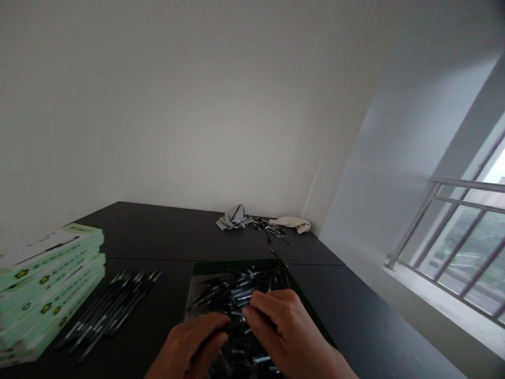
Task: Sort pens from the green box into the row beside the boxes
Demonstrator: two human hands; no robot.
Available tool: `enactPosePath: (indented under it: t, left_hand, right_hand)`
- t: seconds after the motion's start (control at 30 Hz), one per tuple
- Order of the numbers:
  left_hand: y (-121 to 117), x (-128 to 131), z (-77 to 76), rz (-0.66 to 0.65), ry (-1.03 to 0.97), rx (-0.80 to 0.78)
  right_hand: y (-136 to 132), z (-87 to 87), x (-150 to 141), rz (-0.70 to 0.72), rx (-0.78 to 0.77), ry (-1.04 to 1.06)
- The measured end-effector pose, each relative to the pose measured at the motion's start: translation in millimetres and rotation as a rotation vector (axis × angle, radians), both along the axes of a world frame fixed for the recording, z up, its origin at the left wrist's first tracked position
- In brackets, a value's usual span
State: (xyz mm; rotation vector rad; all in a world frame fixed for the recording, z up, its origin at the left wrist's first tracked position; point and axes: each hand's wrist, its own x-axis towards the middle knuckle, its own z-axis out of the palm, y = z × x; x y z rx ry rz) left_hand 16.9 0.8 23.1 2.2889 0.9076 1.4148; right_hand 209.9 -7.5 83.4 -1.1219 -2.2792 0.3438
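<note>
Both my hands are over a dark green tray (236,265) heaped with loose black and clear pen parts (236,287). My left hand (197,339) pinches a black pen (226,327) between thumb and forefinger; much of it is hidden by the fingers. Just right of it, my right hand (282,323) is closed, thumb against forefinger, close to the pen's other end. What its fingertips grip is too dark and blurred to make out. Left of the tray, a bunch of black pens (114,305) lies side by side on the dark table (165,231).
A stack of pale green and white boxes (51,284) stands at the left. Near the wall lie a grey cloth (233,217), a scattered pile of small dark parts (270,227) and a cream cloth (292,223). A window with a metal railing (469,184) is at the right.
</note>
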Motion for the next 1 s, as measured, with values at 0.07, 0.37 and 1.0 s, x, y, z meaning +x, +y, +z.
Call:
enactPosePath:
  t: [0.07, 0.37, 1.0]
  left_hand:
    - [2, -3, -3.7, 0.038, 0.028, 0.059]
    - [5, -8, -3.4, 0.028, 0.149, 0.211]
    - [18, -25, -4.4, 0.266, 0.197, 0.308]
  right_hand:
    - [0, 1.0, -2, -0.027, -0.020, 0.018]
    - [-1, 5.0, -4, -0.004, -0.082, -0.051]
    - [29, 3.5, -17, 0.149, -0.367, 0.212]
